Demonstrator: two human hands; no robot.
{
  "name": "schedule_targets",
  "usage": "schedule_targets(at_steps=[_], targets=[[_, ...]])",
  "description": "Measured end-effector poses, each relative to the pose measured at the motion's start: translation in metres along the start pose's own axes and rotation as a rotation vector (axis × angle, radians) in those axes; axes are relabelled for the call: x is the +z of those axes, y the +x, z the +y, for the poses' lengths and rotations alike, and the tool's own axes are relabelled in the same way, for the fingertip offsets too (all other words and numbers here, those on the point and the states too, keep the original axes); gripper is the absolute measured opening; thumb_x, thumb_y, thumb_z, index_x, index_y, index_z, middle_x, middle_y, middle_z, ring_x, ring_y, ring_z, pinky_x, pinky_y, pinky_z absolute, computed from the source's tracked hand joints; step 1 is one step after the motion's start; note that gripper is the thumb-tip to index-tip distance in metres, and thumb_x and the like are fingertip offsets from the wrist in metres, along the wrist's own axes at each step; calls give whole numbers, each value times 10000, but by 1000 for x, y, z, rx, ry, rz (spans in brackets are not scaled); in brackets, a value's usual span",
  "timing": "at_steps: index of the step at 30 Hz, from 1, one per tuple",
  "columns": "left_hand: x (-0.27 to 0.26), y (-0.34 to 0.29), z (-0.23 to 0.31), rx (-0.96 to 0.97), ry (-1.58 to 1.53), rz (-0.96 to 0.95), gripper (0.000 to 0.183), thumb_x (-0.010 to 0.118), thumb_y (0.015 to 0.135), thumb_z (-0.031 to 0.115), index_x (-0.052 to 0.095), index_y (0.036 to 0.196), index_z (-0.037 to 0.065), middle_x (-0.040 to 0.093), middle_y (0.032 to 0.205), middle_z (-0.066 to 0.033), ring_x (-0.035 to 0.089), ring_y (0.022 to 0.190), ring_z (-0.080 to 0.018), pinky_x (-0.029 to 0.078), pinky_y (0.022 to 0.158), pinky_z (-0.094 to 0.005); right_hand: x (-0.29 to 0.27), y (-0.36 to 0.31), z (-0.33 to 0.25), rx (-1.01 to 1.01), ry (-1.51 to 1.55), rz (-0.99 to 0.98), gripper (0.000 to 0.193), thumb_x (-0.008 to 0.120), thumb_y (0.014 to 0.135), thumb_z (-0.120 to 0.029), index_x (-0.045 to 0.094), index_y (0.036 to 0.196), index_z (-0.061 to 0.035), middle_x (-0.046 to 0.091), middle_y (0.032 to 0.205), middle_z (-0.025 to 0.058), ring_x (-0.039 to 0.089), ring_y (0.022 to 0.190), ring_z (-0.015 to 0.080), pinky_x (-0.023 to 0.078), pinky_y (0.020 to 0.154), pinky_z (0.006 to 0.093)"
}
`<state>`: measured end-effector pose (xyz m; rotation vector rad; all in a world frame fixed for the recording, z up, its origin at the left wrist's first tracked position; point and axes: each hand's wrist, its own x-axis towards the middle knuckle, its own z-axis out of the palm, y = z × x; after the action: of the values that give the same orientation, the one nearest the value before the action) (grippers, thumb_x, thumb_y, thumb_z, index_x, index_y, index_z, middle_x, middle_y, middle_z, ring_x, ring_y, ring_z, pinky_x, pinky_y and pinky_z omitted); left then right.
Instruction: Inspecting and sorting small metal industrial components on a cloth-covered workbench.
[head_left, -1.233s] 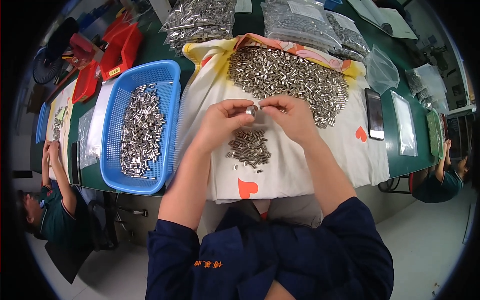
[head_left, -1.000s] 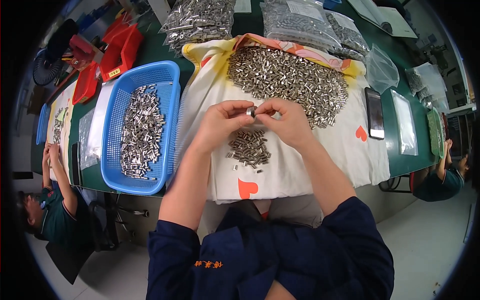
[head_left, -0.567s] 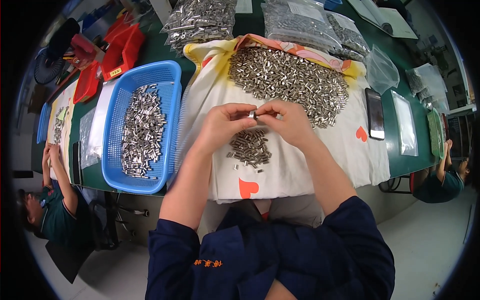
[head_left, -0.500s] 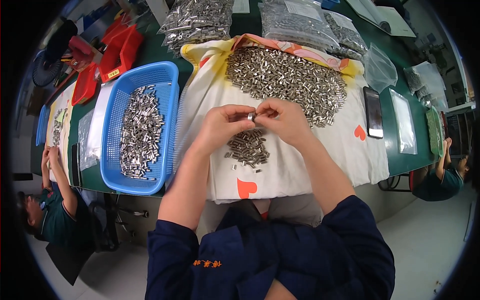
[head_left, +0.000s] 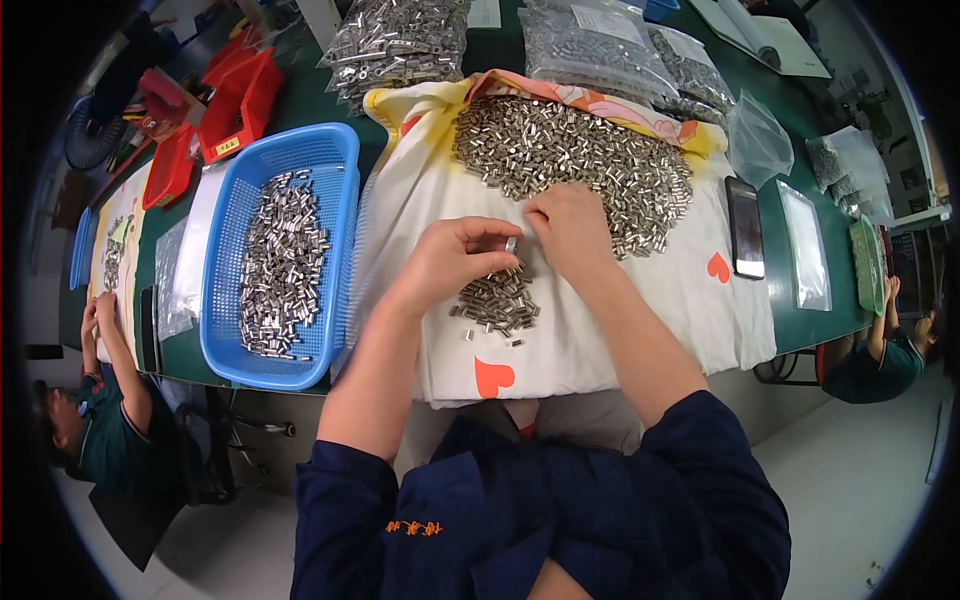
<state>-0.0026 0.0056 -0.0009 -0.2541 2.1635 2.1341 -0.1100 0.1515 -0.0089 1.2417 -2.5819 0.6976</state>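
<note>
Between thumb and fingers, my left hand grips a shiny ring-like metal piece. Its exact kind is too small to make out. My right hand is a little apart from it on the right, fingers curled together, at the near edge of a large heap of small metal sleeves. Whatever those fingertips hold, if anything, is hidden. Below the left fingers lies a smaller pile of metal sleeves on the white cloth, two stray ones at its near side.
At left stands a blue basket holding more sleeves. Bags of metal parts line the back. A phone and a flat clear bag lie at right. Red bins sit far left. Other people work at both sides.
My hands, together before, have parted. The right hand has moved up and right toward the large heap; the left keeps the metal piece and has shifted slightly down.
</note>
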Motion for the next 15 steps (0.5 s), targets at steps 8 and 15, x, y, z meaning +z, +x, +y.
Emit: schedule_targets(at_steps=[8, 15], targets=[[0, -1, -2, 13, -54, 16, 281, 663, 729, 23, 606, 1003, 0, 616, 847, -19, 562, 752, -59, 465, 684, -193, -4, 1, -1, 32, 26, -13, 63, 573, 716, -160, 616, 714, -114, 582, 756, 42, 525, 805, 221, 378, 724, 362], [1, -1, 1, 15, -89, 27, 289, 639, 747, 1, 580, 1028, -23, 622, 874, -42, 582, 779, -78, 476, 704, -203, 0, 1, -2, -30, 11, 12, 57, 594, 692, -119, 610, 739, -91, 586, 777, 57, 524, 815, 232, 388, 743, 359]])
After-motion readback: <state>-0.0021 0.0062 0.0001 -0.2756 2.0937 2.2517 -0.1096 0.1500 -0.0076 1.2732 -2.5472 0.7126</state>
